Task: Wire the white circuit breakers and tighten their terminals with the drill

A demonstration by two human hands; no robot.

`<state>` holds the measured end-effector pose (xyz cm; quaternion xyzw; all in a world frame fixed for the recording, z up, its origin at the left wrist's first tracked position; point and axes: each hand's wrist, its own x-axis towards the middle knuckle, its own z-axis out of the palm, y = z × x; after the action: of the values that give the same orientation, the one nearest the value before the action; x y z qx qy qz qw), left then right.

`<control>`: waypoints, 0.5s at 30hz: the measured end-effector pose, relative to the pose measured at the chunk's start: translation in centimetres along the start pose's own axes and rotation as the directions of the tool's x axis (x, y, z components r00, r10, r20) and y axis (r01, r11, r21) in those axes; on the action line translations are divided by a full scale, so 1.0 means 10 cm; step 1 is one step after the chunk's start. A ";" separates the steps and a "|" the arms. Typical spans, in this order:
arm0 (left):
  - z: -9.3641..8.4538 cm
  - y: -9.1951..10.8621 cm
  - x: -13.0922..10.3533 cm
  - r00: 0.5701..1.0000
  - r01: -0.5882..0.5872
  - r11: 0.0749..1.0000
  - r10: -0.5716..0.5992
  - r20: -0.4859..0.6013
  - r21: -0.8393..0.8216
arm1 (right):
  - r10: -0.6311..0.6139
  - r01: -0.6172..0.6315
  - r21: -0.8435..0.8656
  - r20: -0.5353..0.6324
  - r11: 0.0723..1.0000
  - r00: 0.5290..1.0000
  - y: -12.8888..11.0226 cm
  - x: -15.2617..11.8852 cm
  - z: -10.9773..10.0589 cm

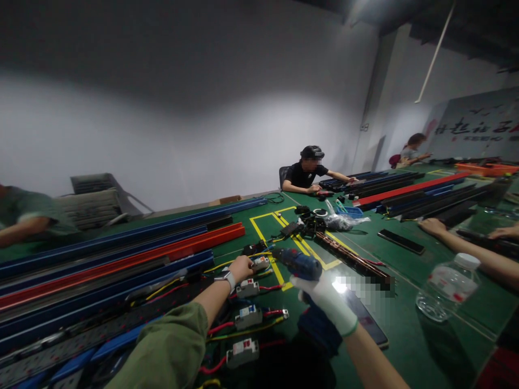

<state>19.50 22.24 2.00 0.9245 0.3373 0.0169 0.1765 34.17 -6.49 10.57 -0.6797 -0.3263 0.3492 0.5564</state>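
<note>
My left hand (240, 269), bare and with a watch on the wrist, has its fingers closed at the side of a small white circuit breaker (260, 263) on the green table. In a white glove, my right hand (324, 300) grips a blue and black cordless drill (300, 262). The drill's nose points left, close to that breaker. Nearer to me lie more circuit breakers, one (247, 288) just below my left hand, one with a blue switch (248, 317) and one in front (242, 353). Red and yellow-green wires run from them.
Blue rails (133, 233) and an orange rail (203, 241) lie on the left. A phone (367, 319) and a plastic bottle (448, 286) are to the right. Copper-coloured rods (348, 256) lie beyond the drill. A person (306, 175) sits across the table; other people's arms reach in at both sides.
</note>
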 end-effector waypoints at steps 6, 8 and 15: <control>-0.03 0.02 0.01 0.999 -0.034 0.999 0.033 0.017 0.007 | -0.248 0.283 0.121 -0.245 0.951 0.937 -0.16 0.64 -0.04; -0.05 0.03 0.00 0.999 -0.041 0.999 0.041 0.025 0.007 | -0.263 0.295 0.074 -0.289 0.952 0.921 -0.19 0.87 0.03; -0.08 0.06 -0.03 0.999 -0.029 0.999 0.029 0.018 0.024 | -0.236 0.244 -0.015 -0.315 0.970 0.919 -0.05 1.32 0.21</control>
<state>19.51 21.83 2.94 0.9315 0.3226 0.0070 0.1678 39.53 5.72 9.32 -0.6746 -0.3098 0.1696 0.6482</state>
